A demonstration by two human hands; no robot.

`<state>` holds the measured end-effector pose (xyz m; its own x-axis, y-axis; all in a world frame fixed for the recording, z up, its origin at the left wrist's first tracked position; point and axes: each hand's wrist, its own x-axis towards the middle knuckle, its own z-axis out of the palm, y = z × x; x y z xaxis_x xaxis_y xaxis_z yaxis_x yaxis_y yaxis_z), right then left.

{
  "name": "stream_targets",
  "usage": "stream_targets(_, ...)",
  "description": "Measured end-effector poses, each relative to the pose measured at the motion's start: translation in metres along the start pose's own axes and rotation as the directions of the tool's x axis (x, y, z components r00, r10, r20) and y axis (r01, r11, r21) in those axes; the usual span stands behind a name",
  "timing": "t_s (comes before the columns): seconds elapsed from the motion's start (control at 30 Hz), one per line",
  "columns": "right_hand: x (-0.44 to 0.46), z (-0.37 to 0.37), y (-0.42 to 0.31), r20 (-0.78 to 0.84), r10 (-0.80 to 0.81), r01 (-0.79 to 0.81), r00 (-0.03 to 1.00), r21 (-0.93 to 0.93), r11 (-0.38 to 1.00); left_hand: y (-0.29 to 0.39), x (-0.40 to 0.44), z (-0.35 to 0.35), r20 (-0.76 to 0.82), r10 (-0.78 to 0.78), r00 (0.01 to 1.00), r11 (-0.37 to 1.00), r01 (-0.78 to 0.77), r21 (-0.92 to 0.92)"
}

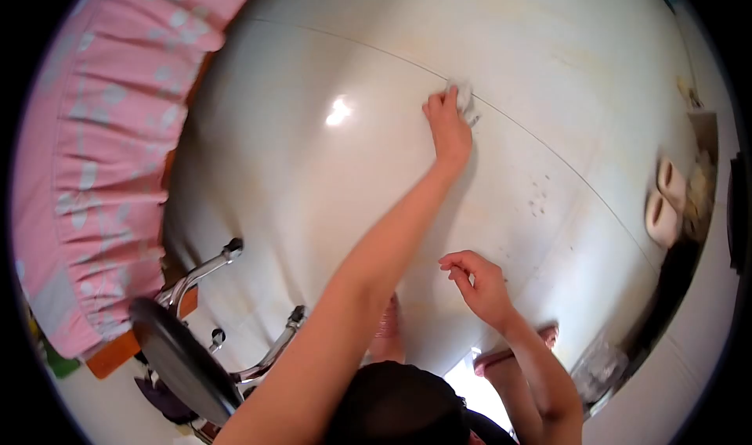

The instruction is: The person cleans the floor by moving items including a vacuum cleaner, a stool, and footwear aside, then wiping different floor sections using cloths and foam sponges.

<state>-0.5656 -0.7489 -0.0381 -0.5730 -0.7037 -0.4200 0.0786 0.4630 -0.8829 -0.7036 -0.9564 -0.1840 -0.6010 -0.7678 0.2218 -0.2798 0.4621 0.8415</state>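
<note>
The white wad, cloth or tissue, I cannot tell which, lies on the pale floor in the upper middle of the frame, beside a thin dark seam. Along the left edge runs a pink patterned cover with a gathered frill. At lower left stands a chair with a black seat and shiny metal legs. From the bottom left a bare arm stretches up to the left hand, whose grip is closed on the wad, fingers bent over it and their tips partly hidden. Right of bottom centre, the right hand hangs with its grip loosely curled, half open and bare. Further right and a little higher, dark specks dot the floor. At lower right sits a clear plastic bag; above it, toward the right edge, are pale slippers.
</note>
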Motion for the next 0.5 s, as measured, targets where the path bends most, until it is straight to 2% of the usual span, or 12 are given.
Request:
stream_targets(0.03, -0.011, -0.014, 0.000, -0.022, 0.004, -0.005, 1.000, -0.046, 0.999, 0.012, 0.003, 0.016, 0.082, -0.049, 0.995, 0.992, 0.059, -0.113)
stream_targets(0.1, -0.040, -0.045, 0.008, -0.079, 0.006, -0.017, 0.997, -0.130, 0.991, 0.045, 0.004, -0.019, -0.047, 0.300, 0.953, 0.936, -0.304, -0.175)
stream_targets(0.13, -0.057, -0.060, 0.021, -0.108, 0.022, -0.041, 0.994, -0.175, 0.984, 0.053, -0.005, -0.048, 0.166, 0.382, 0.909, 0.920, -0.358, -0.159)
stream_targets(0.17, -0.073, -0.072, 0.033, -0.110, 0.057, -0.080, 0.992, -0.223, 0.972, 0.056, -0.025, -0.080, 0.372, 0.445, 0.815, 0.895, -0.421, -0.149)
stream_targets(0.2, -0.090, -0.080, 0.047, -0.112, 0.098, -0.124, 0.989, -0.261, 0.957, 0.036, -0.061, -0.094, 0.529, 0.518, 0.672, 0.853, -0.448, -0.267)
stream_targets(0.27, -0.121, -0.086, 0.063, -0.115, 0.204, -0.230, 0.972, -0.307, 0.924, 0.033, -0.139, -0.123, 0.684, 0.674, 0.279, 0.700, -0.539, -0.469)
stream_targets(0.3, -0.132, -0.082, 0.072, -0.118, 0.214, -0.239, 0.970, -0.287, 0.927, 0.027, -0.182, -0.136, 0.688, 0.718, 0.108, 0.651, -0.454, -0.608)
stream_targets(0.37, -0.145, -0.081, 0.085, -0.118, 0.221, -0.245, 0.968, -0.262, 0.934, 0.039, -0.249, -0.153, 0.762, 0.587, -0.273, 0.772, -0.095, -0.629)
stream_targets(0.43, -0.158, -0.085, 0.092, -0.148, 0.317, -0.346, 0.937, -0.260, 0.902, 0.015, -0.313, -0.137, 0.759, 0.583, -0.290, 0.805, 0.075, -0.589)
stream_targets(0.5, -0.175, -0.092, 0.103, -0.227, 0.367, -0.416, 0.902, -0.230, 0.880, 0.030, -0.315, -0.114, 0.884, 0.285, -0.372, 0.946, 0.259, -0.196)
